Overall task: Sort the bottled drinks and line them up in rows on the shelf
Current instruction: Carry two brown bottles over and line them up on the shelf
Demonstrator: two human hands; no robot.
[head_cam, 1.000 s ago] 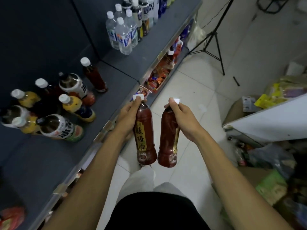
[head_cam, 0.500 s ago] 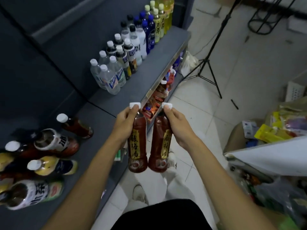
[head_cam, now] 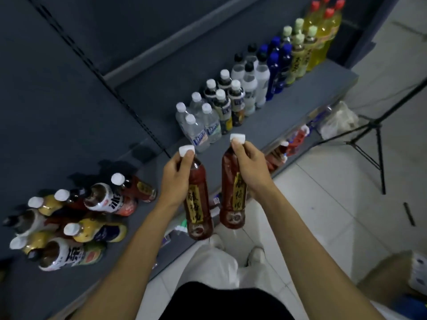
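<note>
My left hand grips the neck of a dark red plum drink bottle with a white cap and yellow label. My right hand holds a second, identical red bottle by its neck. Both hang upright above the front edge of the grey shelf, side by side and slightly apart. On the shelf behind them stand rows of sorted bottles: clear water bottles, dark-labelled white-capped bottles, blue bottles and yellow bottles. An unsorted cluster of mixed bottles stands at the left.
A black tripod stands on the white tiled floor at the right. A lower shelf with red packaged goods shows under the shelf edge. A cardboard box sits at the bottom right. My legs and shoes are below.
The view has swung right along the shelf, bringing the sorted rows into sight. Both hands with their red bottles have moved up toward the shelf space in front of the water bottles.
</note>
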